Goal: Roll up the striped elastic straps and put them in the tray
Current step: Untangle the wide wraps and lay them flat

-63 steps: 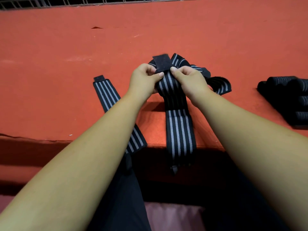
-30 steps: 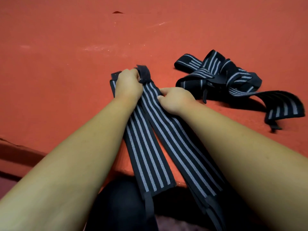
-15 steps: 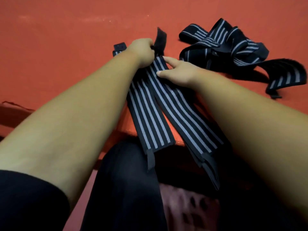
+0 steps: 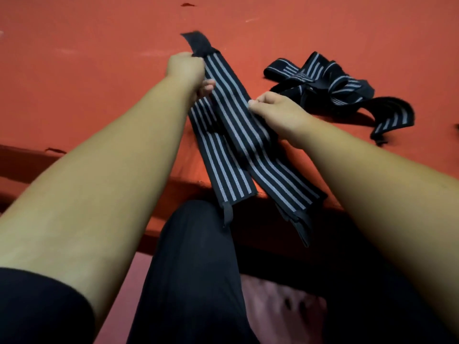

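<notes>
Red table point(image 4: 99, 58) is filling the view, its near edge running across just above the person's dark-clad leg point(image 4: 193, 269). The left hand point(image 4: 185, 69) is gripping the far end of a strap point(image 4: 238, 112), fingers curled just below its black tab point(image 4: 197, 44), which is sticking up. The right hand point(image 4: 275, 109) is pinching the same strap's right edge, partway down. The strap is lying stretched on the table, its near end hanging over the edge.

I judge the step to be straightening the strap, with rolling not yet begun. Next, the tab end is needing a tight first fold, then even turns toward the body.

Counting: two hands; two flat straps, the second strap point(image 4: 218, 165) lying just left of the held one. Possibly a third is hiding under the held one. One tangled pile point(image 4: 330, 88) is sitting to the right, number unclear. No tray is showing.
</notes>
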